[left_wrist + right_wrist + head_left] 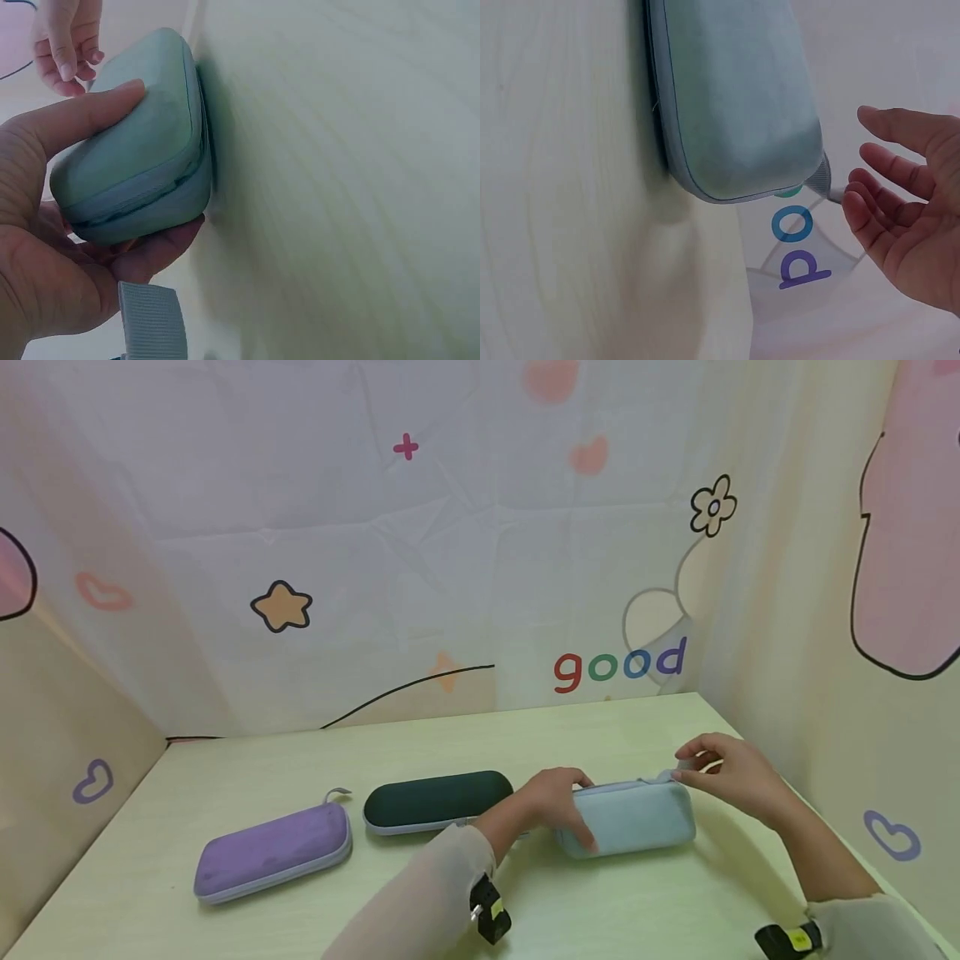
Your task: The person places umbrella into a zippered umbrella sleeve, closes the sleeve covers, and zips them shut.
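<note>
A light blue zippered case (637, 818) stands on its long side on the table. My left hand (552, 802) grips its left end; in the left wrist view the thumb lies across one broad face and fingers pass round the other side. At the case's right end, my right hand (731, 777) is beside a grey fabric tab (821, 178). In the right wrist view its thumb and loosely bent fingers are apart, with fingertips close to the tab; whether they touch it is unclear.
Left of the left hand lies a dark green case (438, 799) with a light edge. A purple case (273, 852) with a strap loop lies farther left. Behind the pale table (420, 747) hangs a printed cloth (360, 552); more cloth borders both sides.
</note>
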Demonstrator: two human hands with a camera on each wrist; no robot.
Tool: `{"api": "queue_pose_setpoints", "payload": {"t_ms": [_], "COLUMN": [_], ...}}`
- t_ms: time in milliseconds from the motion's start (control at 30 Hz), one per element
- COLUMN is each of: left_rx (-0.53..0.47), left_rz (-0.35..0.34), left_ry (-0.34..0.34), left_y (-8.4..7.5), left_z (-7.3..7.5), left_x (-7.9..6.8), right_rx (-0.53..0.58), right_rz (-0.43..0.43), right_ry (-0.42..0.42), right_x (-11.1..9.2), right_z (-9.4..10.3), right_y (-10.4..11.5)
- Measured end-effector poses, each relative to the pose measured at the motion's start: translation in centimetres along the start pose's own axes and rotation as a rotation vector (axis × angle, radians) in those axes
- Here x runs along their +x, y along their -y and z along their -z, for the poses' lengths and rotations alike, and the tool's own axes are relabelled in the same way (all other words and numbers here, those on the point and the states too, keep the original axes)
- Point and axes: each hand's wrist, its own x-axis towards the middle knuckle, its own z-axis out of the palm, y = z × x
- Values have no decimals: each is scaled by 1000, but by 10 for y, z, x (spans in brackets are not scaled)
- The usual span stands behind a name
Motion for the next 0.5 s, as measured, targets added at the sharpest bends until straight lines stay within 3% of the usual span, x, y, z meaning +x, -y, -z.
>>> {"api": "queue_pose_setpoints", "payload": {"t_ms": [200, 300, 500], "left_rx": [-94, -101, -87], "left_rz": [23, 11, -87], "left_ry": [2, 19, 64], "left_y": [1, 2, 7], "left_z": [4, 11, 29], "left_x": [-6, -9, -13], "right_rx": [-9, -15, 4], "right_rz": [60, 134, 273], "right_ry": [-18, -1, 147], "right_x": [-3, -4, -2], "right_z": [6, 6, 1], "right_y": [13, 19, 24]}}
